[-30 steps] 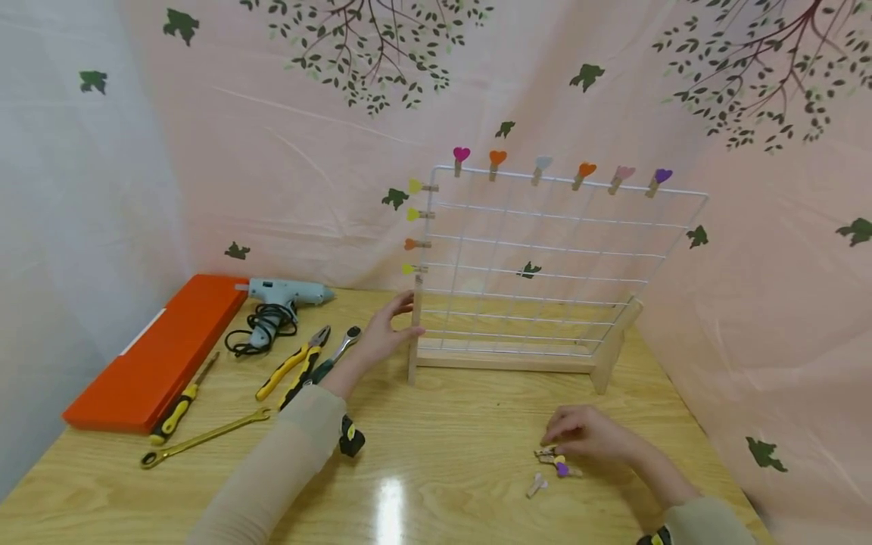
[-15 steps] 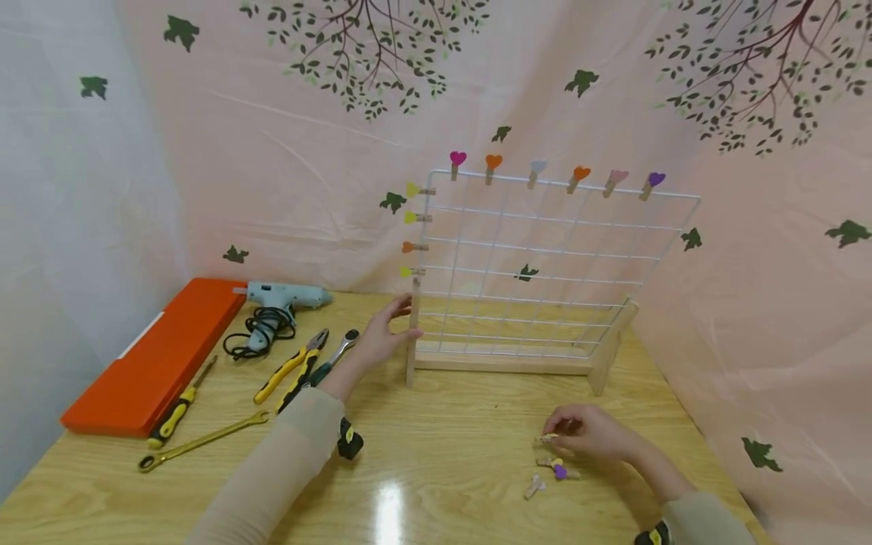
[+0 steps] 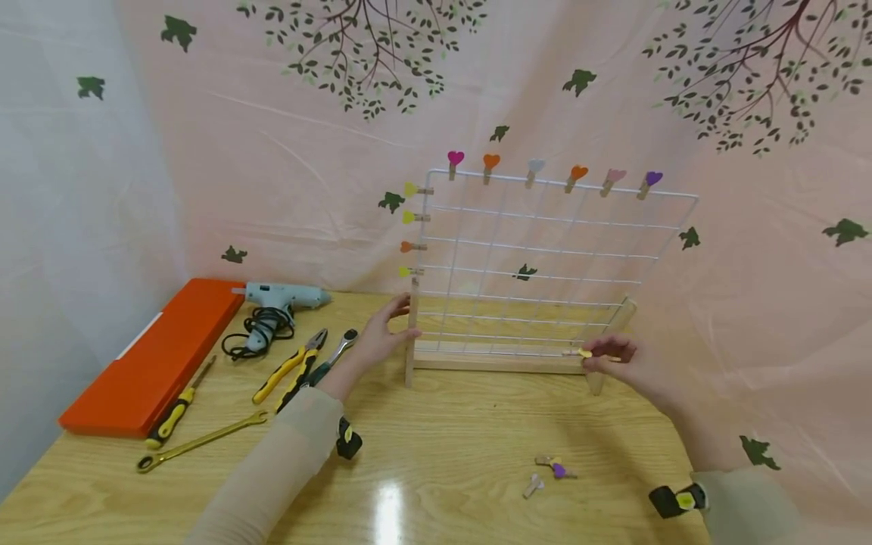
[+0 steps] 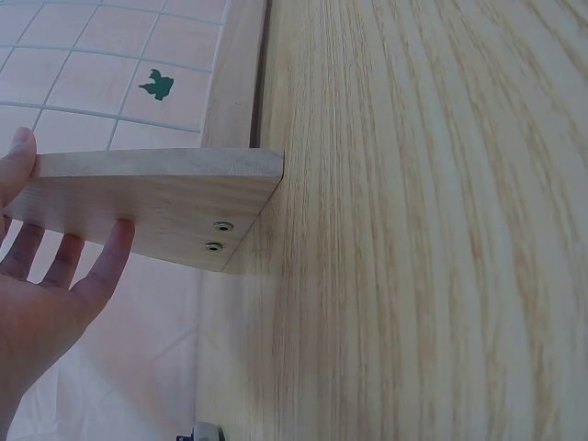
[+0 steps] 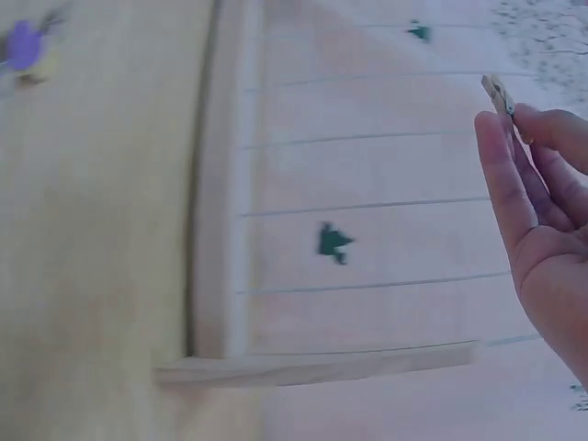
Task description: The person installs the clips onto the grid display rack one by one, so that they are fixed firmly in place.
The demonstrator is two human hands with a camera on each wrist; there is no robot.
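My left hand [image 3: 384, 333] holds the left side board [image 4: 138, 197] of a wooden stand, thumb at one edge and fingertips against its outer face. A white wire grid [image 3: 531, 257] stands upright in it. In my right hand [image 3: 627, 362], thumb and fingers pinch a small wooden clothespin [image 5: 497, 94] with a yellow decoration, in front of the grid's lower right corner. Heart-topped clothespins, such as a magenta one [image 3: 455, 160], are clipped along the grid's top edge. Several more, including an orange one [image 3: 407, 247], line its left edge.
A few loose clothespins lie on the table, one with a purple heart [image 3: 559, 471]. To the left are an orange case [image 3: 157, 356], a glue gun [image 3: 286, 295], pliers [image 3: 300, 363], a ratchet [image 3: 337, 356], a screwdriver [image 3: 179, 409] and a wrench [image 3: 204, 440].
My right hand has picked up a clothespin from the loose ones on the table and carried it up and away, to the grid's lower right. The left hand stays on the side board.
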